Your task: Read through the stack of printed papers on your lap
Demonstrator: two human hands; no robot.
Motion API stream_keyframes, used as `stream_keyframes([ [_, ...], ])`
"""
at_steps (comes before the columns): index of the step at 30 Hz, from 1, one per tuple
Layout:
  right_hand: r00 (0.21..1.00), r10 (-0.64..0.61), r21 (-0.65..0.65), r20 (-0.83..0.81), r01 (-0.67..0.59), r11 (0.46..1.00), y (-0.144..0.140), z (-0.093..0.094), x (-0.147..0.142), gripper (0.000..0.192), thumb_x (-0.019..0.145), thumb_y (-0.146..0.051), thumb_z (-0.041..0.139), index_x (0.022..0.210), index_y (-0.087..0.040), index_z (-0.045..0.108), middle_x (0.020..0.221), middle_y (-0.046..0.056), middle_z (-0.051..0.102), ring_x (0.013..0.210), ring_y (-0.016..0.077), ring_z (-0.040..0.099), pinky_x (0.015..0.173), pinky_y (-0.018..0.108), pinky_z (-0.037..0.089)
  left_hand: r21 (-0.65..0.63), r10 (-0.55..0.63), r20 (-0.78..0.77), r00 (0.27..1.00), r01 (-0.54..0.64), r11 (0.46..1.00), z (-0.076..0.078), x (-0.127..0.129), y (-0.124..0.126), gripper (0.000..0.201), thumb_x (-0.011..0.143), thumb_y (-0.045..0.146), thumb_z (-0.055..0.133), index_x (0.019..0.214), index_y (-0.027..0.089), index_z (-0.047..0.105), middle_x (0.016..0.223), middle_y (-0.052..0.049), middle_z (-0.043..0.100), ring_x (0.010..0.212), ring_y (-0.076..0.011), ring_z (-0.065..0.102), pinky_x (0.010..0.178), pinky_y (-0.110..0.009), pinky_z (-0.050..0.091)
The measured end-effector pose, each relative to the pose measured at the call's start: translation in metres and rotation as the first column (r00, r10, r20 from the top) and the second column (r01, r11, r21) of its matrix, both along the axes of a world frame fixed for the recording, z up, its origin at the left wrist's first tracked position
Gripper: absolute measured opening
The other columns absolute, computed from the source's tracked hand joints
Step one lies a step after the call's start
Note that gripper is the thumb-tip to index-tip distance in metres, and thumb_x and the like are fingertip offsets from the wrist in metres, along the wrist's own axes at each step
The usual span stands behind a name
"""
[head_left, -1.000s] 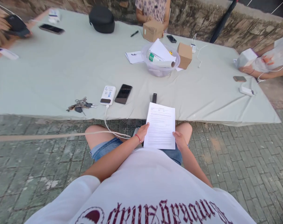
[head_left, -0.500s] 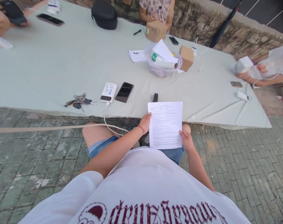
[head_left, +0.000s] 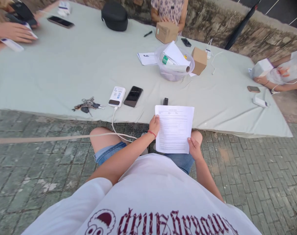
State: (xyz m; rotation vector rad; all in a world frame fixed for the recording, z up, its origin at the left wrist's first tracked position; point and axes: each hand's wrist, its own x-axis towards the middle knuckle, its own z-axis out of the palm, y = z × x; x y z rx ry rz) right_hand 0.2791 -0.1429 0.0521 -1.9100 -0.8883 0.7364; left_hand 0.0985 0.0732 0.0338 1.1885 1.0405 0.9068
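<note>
I sit at the near edge of a low surface covered with a pale green cloth. Both my hands hold a printed white sheet of paper above my knees. My left hand grips its left edge, a red string on that wrist. My right hand grips its lower right corner. Just beyond the sheet on the cloth lie a small black device, a black phone and a white power bank whose white cable runs down over my lap.
A bunch of keys lies left of the power bank. Farther back stand a clear bowl with papers and a roll, two cardboard boxes and a black case. Other people's hands work at the left, far and right sides. Brick paving surrounds me.
The sheet has lifted slightly and shifted right, its top edge now over the cloth's rim. A person's hand at far left has come down onto the cloth.
</note>
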Motion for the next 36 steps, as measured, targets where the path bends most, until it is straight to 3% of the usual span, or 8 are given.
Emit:
stream_keyframes([
  [5,0.995,-0.093,0.012,0.048,0.092,0.996,0.002,-0.010,0.002,0.062,0.093,-0.069,0.049,0.120,-0.018,0.070,0.115,0.014,0.075,0.107,0.0316,0.068,0.101,0.048,0.052,0.000,-0.034,0.066,0.997,0.034,0.999,0.008,-0.003,-0.004,0.052,0.099,0.064,0.045,0.103,0.017,0.068,0.114,-0.013,0.075,0.112,-0.0270,0.067,0.103,-0.039,0.048],
  [9,0.996,-0.062,0.032,0.064,0.060,0.998,0.001,-0.011,0.005,0.053,0.096,-0.062,0.049,0.123,-0.020,0.068,0.117,0.012,0.074,0.109,0.0301,0.067,0.101,0.046,0.051,-0.050,-0.065,0.128,0.990,0.072,0.996,0.013,-0.006,-0.007,0.048,0.099,0.060,0.048,0.107,0.017,0.068,0.119,-0.013,0.075,0.114,-0.0252,0.066,0.103,-0.037,0.048],
  [17,0.998,-0.007,0.040,0.065,0.004,0.999,0.002,-0.008,0.001,0.055,0.096,-0.063,0.049,0.122,-0.019,0.068,0.117,0.013,0.074,0.113,0.0303,0.066,0.104,0.047,0.051,-0.087,0.102,0.047,0.994,-0.098,0.991,0.000,-0.004,-0.005,0.029,0.097,0.048,0.057,0.098,0.020,0.062,0.106,-0.009,0.074,0.106,-0.0248,0.068,0.100,-0.038,0.049],
  [27,0.988,-0.079,-0.024,0.133,0.083,0.996,-0.001,0.000,0.007,0.053,0.096,-0.059,0.047,0.126,-0.019,0.066,0.118,0.012,0.073,0.113,0.0300,0.065,0.103,0.047,0.050,-0.241,-0.022,0.426,0.905,0.137,0.961,0.016,-0.005,-0.013,0.046,0.086,0.058,0.071,0.110,0.019,0.068,0.120,-0.011,0.075,0.117,-0.0279,0.066,0.107,-0.043,0.047],
  [32,0.997,-0.059,-0.050,0.047,0.061,0.997,-0.003,-0.004,0.010,0.050,0.095,-0.059,0.050,0.123,-0.021,0.067,0.117,0.010,0.074,0.111,0.0306,0.066,0.100,0.047,0.051,-0.336,0.060,0.359,0.931,0.069,0.939,0.007,-0.004,-0.012,0.037,0.087,0.050,0.071,0.105,0.018,0.069,0.116,-0.011,0.076,0.115,-0.0272,0.068,0.106,-0.042,0.048],
  [36,0.994,-0.043,-0.089,-0.096,0.034,0.995,0.009,-0.020,0.013,0.047,0.087,-0.062,0.058,0.109,-0.023,0.071,0.107,0.008,0.076,0.106,0.0315,0.067,0.097,0.047,0.053,-0.504,0.130,0.277,0.952,0.029,0.863,-0.003,-0.007,-0.009,0.022,0.088,0.036,0.070,0.097,0.016,0.069,0.103,-0.010,0.078,0.107,-0.0261,0.071,0.102,-0.042,0.052],
])
